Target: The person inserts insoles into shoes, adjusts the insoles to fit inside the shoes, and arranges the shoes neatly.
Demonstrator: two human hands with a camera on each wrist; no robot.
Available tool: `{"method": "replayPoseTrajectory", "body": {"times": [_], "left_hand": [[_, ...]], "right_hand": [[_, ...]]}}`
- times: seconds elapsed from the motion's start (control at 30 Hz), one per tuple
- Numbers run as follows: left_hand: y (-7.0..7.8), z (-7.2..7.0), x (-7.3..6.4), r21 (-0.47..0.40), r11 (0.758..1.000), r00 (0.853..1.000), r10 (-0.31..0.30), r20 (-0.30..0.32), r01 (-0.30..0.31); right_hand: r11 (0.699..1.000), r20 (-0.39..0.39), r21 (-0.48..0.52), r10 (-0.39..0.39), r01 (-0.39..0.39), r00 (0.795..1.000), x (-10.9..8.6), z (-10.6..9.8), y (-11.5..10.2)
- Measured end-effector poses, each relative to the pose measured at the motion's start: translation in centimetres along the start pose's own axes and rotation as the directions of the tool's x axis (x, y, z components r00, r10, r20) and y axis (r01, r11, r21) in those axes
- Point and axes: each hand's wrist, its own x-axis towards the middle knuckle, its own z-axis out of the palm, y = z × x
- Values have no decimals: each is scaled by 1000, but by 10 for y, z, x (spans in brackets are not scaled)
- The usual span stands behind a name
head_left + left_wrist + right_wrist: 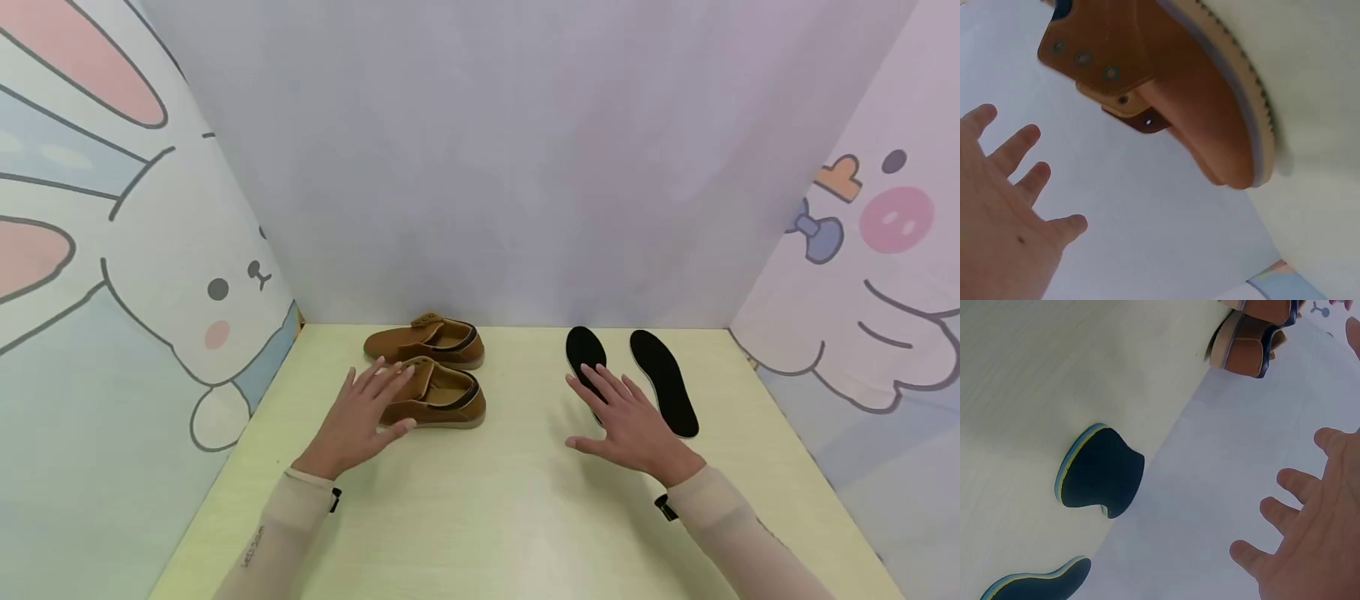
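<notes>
Two brown lace-less shoes lie side by side at the back left of the table, toes to the left: a far shoe (405,340) and a near shoe (450,408). My left hand (356,425) is over the near shoe's toe with fingers spread, holding nothing; the left wrist view shows a gap between hand and shoe (1197,106). On the right lie two black insoles, a left insole (583,346) and a right insole (666,379). My right hand (633,429) hovers above the left insole, fingers spread, and hides its lower part. Blue and yellow layers edge the insole (1100,472).
The pale wooden table (495,517) meets a plain grey back wall (495,167). Side panels with a cartoon rabbit (172,275) and a cartoon pig (885,292) stand left and right. Bare tabletop lies between the shoes and the insoles.
</notes>
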Motion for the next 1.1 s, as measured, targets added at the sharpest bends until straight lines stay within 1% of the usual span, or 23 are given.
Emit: {"method": "replayPoseTrajectory", "body": {"times": [0.13, 0.2, 0.27, 0.33, 0.4, 0.47, 0.5, 0.6, 0.67, 0.73, 0.83, 0.97, 1.1], "left_hand": [[-7, -12, 18, -22, 999, 996, 26, -84, -28], [-12, -18, 28, -28, 998, 989, 53, -135, -57], [-18, -22, 38, -12, 996, 982, 84, -170, -87], [-23, -25, 46, 2, 994, 976, 110, -187, -112], [-28, -28, 54, 19, 992, 975, 128, -179, -126], [-32, -31, 62, 17, 992, 980, 127, -156, -126], [-33, -31, 66, -3, 993, 984, 117, -137, -119], [-39, -32, 82, -105, 992, 997, 62, -54, -67], [-44, -30, 93, -177, 984, 1000, 26, 16, -23], [-49, -26, 104, -222, 975, 997, 11, 83, 8], [-57, -21, 119, -240, 971, 987, 26, 157, 13], [-63, -12, 134, -238, 971, 977, 41, 209, 11], [-69, -5, 144, -233, 972, 965, 55, 255, 6]], "right_hand": [[1000, 8, -7, 3, -3, 1000, -2, -1, 1], [1000, 2, -2, 4, -4, 1000, -3, -1, 0], [1000, -11, 2, 0, 0, 1000, -3, 1, 0], [1000, -21, 14, -4, 4, 1000, -4, 3, -1], [1000, -22, 21, -6, 7, 1000, -5, 6, -2], [1000, -22, 30, -7, 8, 1000, -5, 9, -2], [999, -22, 35, -5, 6, 1000, -6, 10, -2], [999, -19, 40, 14, -13, 1000, -7, 11, -1], [998, -11, 45, 34, -33, 999, -8, 11, 1], [997, -4, 51, 50, -49, 999, -9, 10, 2], [995, -1, 70, 68, -68, 998, -12, 11, 5], [994, -12, 71, 80, -79, 997, -15, 14, 10], [994, -20, 72, 86, -84, 996, -18, 16, 13]]}}
